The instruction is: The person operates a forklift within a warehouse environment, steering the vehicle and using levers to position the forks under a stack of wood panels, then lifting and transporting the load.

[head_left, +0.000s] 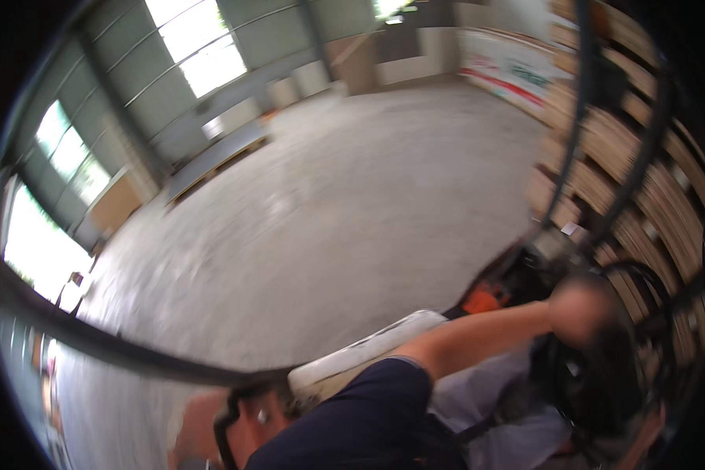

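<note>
My left arm, in a dark navy sleeve (360,415), reaches across to the right from the lower edge. My left hand (581,313) is a blurred, rounded shape, closed at the black steering wheel (642,274) of what looks like a forklift. Its separate fingers do not show. Below the hand lies a dark console (591,384), and pale grey cloth (497,399) covers my lap. My right hand does not show; a reddish-brown strip (648,439) at the lower right is too blurred to name.
Dark frame bars (576,133) rise at the right, before tall stacks of wooden boards (611,149). A concrete floor (352,188) stretches out to the left. Along the far wall lie a flat grey-topped pallet (219,160) and leaning panels (356,63). An orange-red body part (247,423) is below.
</note>
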Tool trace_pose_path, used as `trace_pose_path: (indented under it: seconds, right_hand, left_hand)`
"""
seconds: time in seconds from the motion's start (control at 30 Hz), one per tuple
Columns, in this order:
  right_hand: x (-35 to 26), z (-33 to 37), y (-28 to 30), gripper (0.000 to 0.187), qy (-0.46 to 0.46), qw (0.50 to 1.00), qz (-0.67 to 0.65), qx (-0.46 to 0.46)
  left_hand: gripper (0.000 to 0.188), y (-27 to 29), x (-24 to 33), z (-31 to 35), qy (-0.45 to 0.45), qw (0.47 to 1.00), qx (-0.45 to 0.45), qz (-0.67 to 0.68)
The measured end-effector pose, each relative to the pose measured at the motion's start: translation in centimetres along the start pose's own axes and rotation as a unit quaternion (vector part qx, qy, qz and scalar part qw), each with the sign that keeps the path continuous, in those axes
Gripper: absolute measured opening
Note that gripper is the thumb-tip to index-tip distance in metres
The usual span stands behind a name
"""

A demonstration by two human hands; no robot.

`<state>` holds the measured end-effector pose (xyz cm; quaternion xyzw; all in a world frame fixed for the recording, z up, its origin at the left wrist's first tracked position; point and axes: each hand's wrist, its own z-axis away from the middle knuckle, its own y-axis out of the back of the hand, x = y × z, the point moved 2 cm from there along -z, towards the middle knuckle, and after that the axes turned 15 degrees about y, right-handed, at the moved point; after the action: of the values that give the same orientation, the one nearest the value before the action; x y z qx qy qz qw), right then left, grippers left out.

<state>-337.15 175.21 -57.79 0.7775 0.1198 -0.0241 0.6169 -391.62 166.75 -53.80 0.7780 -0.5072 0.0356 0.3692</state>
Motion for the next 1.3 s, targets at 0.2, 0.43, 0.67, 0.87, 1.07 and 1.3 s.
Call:
trace_pose_path:
  seconds: [0.2,0.43,0.67,0.87,1.07,1.3]
  right_hand:
    - [-14.2,8.8,5.1,0.03,0.067,0.979,0.085,0.17]
    - [-10.2,14.5,8.2,0.029,-0.038,0.969,0.044,0.24]
    - [-6.7,11.5,6.7,0.03,-0.134,0.983,-0.01,0.128]
    - [-8.8,13.2,4.7,0.028,-0.12,0.955,-0.07,0.262]
    - [-9.4,15.0,4.7,0.034,-0.117,0.952,-0.062,0.276]
    - [-16.0,13.5,7.3,0.039,0.091,0.962,0.135,0.22]
  left_hand:
    - [0.033,5.9,6.1,0.8,0.076,0.974,-0.035,-0.211]
    - [0.033,5.9,7.9,-0.3,0.144,0.978,-0.057,-0.143]
    - [0.039,3.9,3.7,2.2,0.105,0.994,-0.032,-0.026]
    - [0.043,4.5,3.2,2.3,0.049,0.998,-0.033,0.005]
    - [0.029,5.2,6.8,0.3,0.081,0.996,0.005,-0.03]
    - [0.022,6.6,8.9,-0.8,0.07,0.994,0.049,-0.075]
